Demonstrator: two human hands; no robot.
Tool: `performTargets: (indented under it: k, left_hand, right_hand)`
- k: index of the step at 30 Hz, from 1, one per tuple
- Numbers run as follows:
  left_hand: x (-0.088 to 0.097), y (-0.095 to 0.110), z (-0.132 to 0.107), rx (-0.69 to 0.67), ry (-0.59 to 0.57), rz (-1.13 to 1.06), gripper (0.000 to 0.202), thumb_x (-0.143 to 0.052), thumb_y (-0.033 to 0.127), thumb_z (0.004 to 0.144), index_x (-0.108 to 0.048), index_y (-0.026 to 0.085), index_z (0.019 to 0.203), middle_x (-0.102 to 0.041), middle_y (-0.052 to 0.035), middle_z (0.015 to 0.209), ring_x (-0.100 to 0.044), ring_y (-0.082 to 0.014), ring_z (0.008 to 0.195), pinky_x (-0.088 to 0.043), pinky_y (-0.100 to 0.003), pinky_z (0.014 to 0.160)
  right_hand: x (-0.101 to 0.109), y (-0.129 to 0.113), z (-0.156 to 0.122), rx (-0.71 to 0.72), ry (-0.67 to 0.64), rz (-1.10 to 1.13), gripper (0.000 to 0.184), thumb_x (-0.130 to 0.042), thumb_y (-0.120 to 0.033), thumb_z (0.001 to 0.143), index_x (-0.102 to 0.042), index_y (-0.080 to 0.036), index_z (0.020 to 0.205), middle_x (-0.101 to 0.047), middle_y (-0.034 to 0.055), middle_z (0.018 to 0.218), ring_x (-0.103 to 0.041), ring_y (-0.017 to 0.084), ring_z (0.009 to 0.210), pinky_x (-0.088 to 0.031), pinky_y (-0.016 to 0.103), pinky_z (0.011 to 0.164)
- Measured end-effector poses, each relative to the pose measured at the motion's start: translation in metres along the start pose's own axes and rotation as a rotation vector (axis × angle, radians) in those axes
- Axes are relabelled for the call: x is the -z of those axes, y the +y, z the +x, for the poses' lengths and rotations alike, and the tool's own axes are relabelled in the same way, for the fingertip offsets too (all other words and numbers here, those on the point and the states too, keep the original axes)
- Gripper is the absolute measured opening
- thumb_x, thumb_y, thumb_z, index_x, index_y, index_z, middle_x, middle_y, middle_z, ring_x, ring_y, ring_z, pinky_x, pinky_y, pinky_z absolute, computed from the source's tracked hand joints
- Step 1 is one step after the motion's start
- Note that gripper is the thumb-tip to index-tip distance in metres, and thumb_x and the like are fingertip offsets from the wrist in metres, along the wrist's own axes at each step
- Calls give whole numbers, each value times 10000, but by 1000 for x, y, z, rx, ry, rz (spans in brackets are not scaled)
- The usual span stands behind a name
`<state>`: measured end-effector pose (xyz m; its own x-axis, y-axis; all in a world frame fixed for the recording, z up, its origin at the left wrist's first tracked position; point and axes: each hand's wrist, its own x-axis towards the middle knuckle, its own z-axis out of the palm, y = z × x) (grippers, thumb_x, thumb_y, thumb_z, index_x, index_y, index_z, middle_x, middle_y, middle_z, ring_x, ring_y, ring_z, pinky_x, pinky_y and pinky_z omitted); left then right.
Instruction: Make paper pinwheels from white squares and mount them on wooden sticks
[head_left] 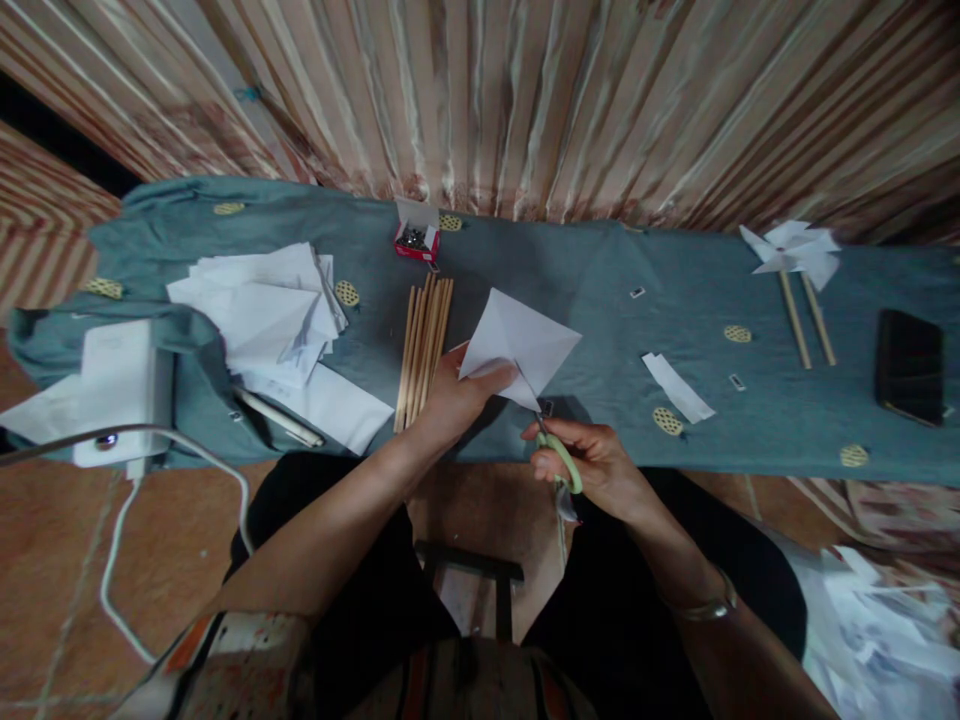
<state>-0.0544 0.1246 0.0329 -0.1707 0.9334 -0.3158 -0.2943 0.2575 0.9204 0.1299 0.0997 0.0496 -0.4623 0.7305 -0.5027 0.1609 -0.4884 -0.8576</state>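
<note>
A white square of paper [529, 335] with crease lines is pinched in my left hand [469, 390], thumb on top, above the cloth-covered table. My right hand [589, 462] has its fingers in the light green handles of a pair of scissors [564, 460]. The scissor blades are at the paper's near corner, seemingly on a slit in it. Just left of my left hand lies a bundle of several wooden sticks [424, 345]. Two white paper pinwheels [793, 250] on wooden sticks lie at the far right.
A pile of white paper [259, 310] and a pen [279, 415] lie left, near a white power bank [120, 390] with a cable. An open red box [417, 240] holds small metal pieces. Paper strips [677, 387] and a phone [909, 367] lie right. Paper scraps [877, 630] fill the lower right.
</note>
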Motion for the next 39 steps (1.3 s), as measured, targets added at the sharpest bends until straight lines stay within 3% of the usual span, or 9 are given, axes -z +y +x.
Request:
performTargets:
  k: [6,11,13,17,20,25,31,35,39]
  left_hand:
    - [1,8,1,-1,38,-9,292,-803,290,569,-703,143,800,-732,-38,806,-663,-177,728,-518,-276,679]
    - [6,12,6,-45,68,-36,269,-811,297,569,-693,149,759,-718,-34,763,-642,-164,687,-514,-271,658]
    - [6,12,7,-56,51,-42,276,-816,307,571,-696,151,766,-719,-38,775,-645,-168,699,-520,-280,672]
    - [2,9,2,-13,-33,-16,289,-828,279,534,-694,163,761,-716,-41,767,-649,-184,706,-530,-299,676]
    - [-2,6,-5,32,-151,47,269,-846,255,524,-687,179,727,-692,-40,713,-640,-199,694,-521,-297,643]
    - [-6,-2,-12,50,-289,198,224,-831,290,564,-676,169,673,-651,-26,631,-589,-181,598,-465,-271,544]
    - [-4,-5,-13,33,-409,279,208,-803,305,602,-696,148,685,-670,-29,628,-576,-164,569,-462,-248,519]
    - [-2,0,-10,17,-409,320,222,-787,281,614,-728,132,766,-683,-21,667,-586,-155,589,-449,-232,533]
    - [2,3,-5,-8,-360,319,256,-797,284,604,-736,126,795,-712,-37,716,-615,-166,631,-468,-240,574]
  right_hand:
    - [6,2,-3,83,-83,-130,437,-778,-528,700,-694,-183,954,-659,-6,700,-574,106,592,-467,227,556]
    - [26,-6,-8,126,-140,-154,485,-735,-584,736,-688,-173,992,-689,27,753,-592,127,629,-488,257,593]
    - [36,-8,-7,177,-72,-112,511,-735,-605,728,-687,-177,1003,-704,40,763,-602,138,630,-495,268,592]
    - [49,-11,-2,334,292,-3,503,-773,-587,691,-673,-224,1026,-727,36,810,-634,162,667,-513,292,622]
    - [52,-13,3,367,408,-18,508,-787,-596,659,-670,-253,1015,-716,25,802,-660,197,722,-522,326,661]
    - [48,-18,10,350,389,-71,574,-788,-653,601,-673,-257,1000,-715,34,850,-644,208,738,-513,356,686]
    - [40,-18,16,255,335,6,433,-871,-443,574,-693,-243,915,-641,-40,728,-536,111,610,-433,254,575]
    - [40,-18,18,245,337,26,416,-884,-385,546,-689,-232,880,-622,-53,705,-517,98,604,-420,246,587]
    - [42,-18,17,267,386,-20,404,-867,-424,551,-669,-238,850,-584,-59,678,-488,103,595,-414,252,583]
